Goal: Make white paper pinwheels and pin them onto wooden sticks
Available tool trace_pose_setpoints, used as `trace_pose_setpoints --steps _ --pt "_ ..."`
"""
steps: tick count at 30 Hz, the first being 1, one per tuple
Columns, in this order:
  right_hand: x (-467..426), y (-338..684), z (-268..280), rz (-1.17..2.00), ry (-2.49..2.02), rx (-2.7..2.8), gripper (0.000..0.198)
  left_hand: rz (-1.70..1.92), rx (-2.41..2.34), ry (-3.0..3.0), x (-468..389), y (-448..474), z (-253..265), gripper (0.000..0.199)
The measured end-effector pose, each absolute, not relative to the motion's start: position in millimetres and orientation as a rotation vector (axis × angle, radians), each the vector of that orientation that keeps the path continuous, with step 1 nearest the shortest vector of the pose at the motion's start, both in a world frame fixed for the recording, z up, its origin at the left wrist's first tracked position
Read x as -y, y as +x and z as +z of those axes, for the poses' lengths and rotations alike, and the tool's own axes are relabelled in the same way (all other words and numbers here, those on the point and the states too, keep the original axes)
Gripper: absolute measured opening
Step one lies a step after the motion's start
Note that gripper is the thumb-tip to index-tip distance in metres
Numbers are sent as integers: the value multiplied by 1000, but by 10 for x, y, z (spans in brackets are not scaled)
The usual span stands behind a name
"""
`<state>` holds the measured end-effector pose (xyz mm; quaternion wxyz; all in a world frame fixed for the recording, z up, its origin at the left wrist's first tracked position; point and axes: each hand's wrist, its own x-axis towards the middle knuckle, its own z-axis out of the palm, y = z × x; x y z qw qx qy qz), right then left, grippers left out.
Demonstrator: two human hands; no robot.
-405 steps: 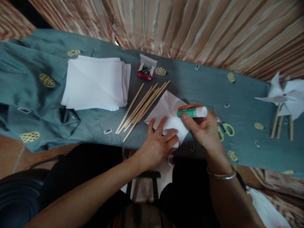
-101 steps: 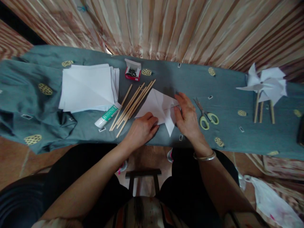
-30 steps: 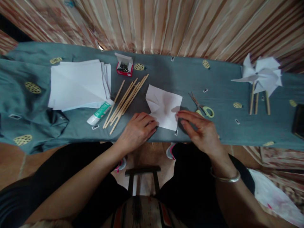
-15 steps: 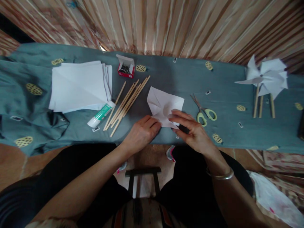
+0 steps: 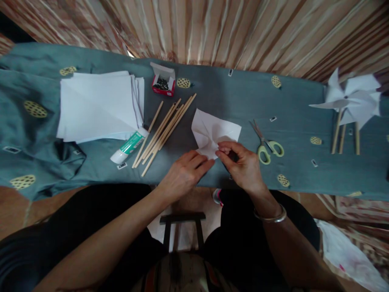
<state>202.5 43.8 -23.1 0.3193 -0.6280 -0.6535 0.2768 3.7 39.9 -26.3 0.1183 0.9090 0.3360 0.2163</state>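
Note:
A white square of paper [image 5: 217, 127], cut in from its corners, lies on the cloth in front of me. My left hand [image 5: 185, 172] grips its near edge, fingers pressed together. Between thumb and fingertips of my right hand [image 5: 241, 164], a near corner of the same paper is pinched and bent inward. Right of the paper lie scissors [image 5: 267, 146] with pale green handles, blades slightly apart. To the left, several thin wooden sticks [image 5: 167, 127] rest in a loose bundle.
A glue stick [image 5: 130, 145] lies against a stack of white paper [image 5: 97, 105] on the left. Behind the sticks stands an open red box [image 5: 163, 83] of small metal pieces. White paper pinwheels [image 5: 354, 99] on sticks lie far right on the green tablecloth [image 5: 231, 95].
My right hand's spread fingers have closed into a pinch on the paper's near corner, drawing it inward. My left hand has shifted slightly right. The whole view has moved a little.

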Motion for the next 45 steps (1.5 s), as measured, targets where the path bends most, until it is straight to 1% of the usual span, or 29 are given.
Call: trace_pose_setpoints --steps 2,9,16,27,31,38,45 --pt "-431 2002 -209 661 -1673 1754 16 647 -988 2645 -400 37 -276 21" --pt "-402 1967 -135 405 -1640 1952 14 688 -998 2585 -409 49 -303 21" --pt "-374 1984 -173 294 -1570 2054 21 661 -1003 2555 -430 53 -297 22" --pt "-379 1981 -172 301 -1551 2093 26 713 -984 2505 -450 52 -304 21" --pt "-376 1972 -145 349 -1571 2096 26 722 -982 2474 -459 54 -304 21" --pt "-376 1949 -161 229 -1568 2178 25 710 -986 2454 -462 54 -294 22" --pt "-389 1925 -163 282 -1584 2268 33 702 -989 2449 -467 55 -298 23"
